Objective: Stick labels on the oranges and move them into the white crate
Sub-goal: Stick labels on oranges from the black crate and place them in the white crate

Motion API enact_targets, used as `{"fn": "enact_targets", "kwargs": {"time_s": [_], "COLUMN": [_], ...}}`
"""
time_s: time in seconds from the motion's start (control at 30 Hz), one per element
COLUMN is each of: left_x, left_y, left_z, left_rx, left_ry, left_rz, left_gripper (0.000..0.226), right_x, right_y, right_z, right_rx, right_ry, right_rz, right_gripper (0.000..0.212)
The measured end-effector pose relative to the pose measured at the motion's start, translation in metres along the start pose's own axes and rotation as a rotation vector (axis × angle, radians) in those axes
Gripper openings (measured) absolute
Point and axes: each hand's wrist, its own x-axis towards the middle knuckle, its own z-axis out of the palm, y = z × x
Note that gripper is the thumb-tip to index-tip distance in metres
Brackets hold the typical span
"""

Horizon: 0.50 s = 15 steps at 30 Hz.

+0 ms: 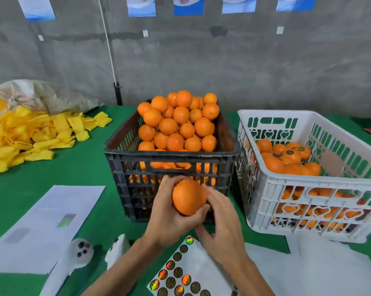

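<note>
I see open green table [78, 167] between the paper sheet [41, 227] and the black crate [171, 165] — the white crate [308, 189] stands close beside it, its top open.

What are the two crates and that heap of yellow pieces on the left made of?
Black crate and white crate: apparently rigid moulded plastic, with slotted walls and heart-shaped cutouts in the white one. Yellow pieces: probably soft foam netting, limp and matte; too blurred to be sure.
</note>
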Motion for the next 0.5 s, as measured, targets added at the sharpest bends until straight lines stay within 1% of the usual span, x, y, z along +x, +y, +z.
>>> {"fn": "enact_targets", "kwargs": {"time_s": [0.03,0.1,0.13,0.17,0.2,0.27,0.3,0.4,0.43,0.5], "left_x": [-0.013,-0.038,-0.049,-0.058,-0.065,-0.073,-0.075,-0.078,-0.079,-0.083], "left_y": [-0.009,-0.029,-0.041,-0.052,-0.06,-0.07,-0.073,-0.074,-0.072,-0.07], "left_z": [0.003,0.007,0.009,0.009,0.009,0.009,0.01,0.014,0.015,0.015], "left_rx": [-0.09,-0.266,-0.309,-0.323,-0.317,-0.326,-0.358,-0.442,-0.439,-0.377], "left_ry": [-0.007,-0.001,0.028,0.067,0.113,0.193,0.215,0.197,0.172,0.134], "left_rz": [-0.177,-0.518,-0.636,-0.717,-0.765,-0.813,-0.822,-0.813,-0.804,-0.77], "left_gripper": [0.07,0.078,0.082,0.085,0.085,0.082,0.082,0.079,0.075,0.071], "right_x": [-0.008,-0.023,-0.028,-0.032,-0.035,-0.04,-0.043,-0.042,-0.041,-0.038], "right_y": [0.005,0.015,0.02,0.023,0.024,0.025,0.025,0.021,0.02,0.02], "right_z": [0.003,0.011,0.015,0.019,0.022,0.027,0.028,0.029,0.029,0.029], "right_rx": [0.01,0.047,0.066,0.078,0.076,0.021,-0.026,-0.244,-0.314,-0.382], "right_ry": [-0.101,-0.247,-0.307,-0.384,-0.475,-0.627,-0.668,-0.702,-0.708,-0.727], "right_rz": [0.056,0.127,0.159,0.198,0.23,0.233,0.221,0.229,0.265,0.381], "right_gripper": [0.052,0.026,0.017,0.015,0.017,0.031,0.042,0.078,0.088,0.099]}}
